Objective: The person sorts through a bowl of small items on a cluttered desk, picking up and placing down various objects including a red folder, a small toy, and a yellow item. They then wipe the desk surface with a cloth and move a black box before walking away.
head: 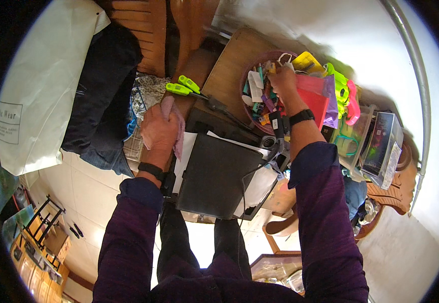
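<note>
A pink cloth (179, 132) is bunched in my left hand (159, 125), with one end hanging past the fingers. My right hand (283, 81) reaches into a round purple basket (268, 54) full of small things; its fingertips are partly hidden, so I cannot tell whether they grip anything. Around those fingers lie a folded white paper (256, 85), pens, lighter-like pieces and other small items. A red flat sheet or folder (316, 106) stands beside the right wrist. Between my arms lies a black folder-like board (219, 174) over white papers (184, 159).
Two neon-green devices (183, 86) lie beyond my left hand. A black cable (243, 193) crosses the board. Right of the basket are a neon-green and pink plastic object (338, 87) and a clear plastic bin (361, 132). Dark clothes (102, 87) and a white bag (45, 83) sit at left.
</note>
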Motion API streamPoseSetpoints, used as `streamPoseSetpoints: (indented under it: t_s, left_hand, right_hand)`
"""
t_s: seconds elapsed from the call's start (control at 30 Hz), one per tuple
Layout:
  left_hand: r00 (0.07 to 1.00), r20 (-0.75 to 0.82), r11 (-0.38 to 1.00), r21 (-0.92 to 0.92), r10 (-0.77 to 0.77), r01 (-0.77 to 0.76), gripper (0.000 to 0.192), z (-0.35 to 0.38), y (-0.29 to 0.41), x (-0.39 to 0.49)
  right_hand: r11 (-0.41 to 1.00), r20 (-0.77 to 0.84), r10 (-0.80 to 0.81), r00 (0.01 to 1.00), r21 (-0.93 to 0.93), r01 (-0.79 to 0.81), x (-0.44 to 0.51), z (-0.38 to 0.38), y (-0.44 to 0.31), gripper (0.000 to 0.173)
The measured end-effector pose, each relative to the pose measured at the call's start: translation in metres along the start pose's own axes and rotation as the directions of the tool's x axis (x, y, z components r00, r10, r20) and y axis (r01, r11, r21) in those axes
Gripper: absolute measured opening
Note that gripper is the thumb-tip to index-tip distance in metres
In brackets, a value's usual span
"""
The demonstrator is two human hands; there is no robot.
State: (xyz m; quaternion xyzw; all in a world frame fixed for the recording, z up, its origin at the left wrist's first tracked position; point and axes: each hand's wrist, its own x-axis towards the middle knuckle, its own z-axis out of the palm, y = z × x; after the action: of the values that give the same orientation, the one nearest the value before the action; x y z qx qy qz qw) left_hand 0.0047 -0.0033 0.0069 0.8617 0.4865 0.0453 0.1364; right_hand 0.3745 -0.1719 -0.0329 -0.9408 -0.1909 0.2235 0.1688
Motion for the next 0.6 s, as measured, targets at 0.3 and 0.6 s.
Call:
streamPoseSetpoints:
  t_s: [0.3,0.6]
  left_hand:
    - [0.999,-0.036,1.000,-0.004,0.019,-0.019,0.038,0.001,0.001,-0.001]
    - [1.000,0.017,1.000,0.012,0.006,-0.007,0.042,-0.001,0.002,-0.001]
  right_hand:
    - [0.993,0.034,-0.111,0.993,0.031,0.110,-0.003,0.003,0.005,0.020]
    - [0.997,-0.126,-0.036,0.991,0.062,0.044,-0.034,-0.018,-0.015,0.040]
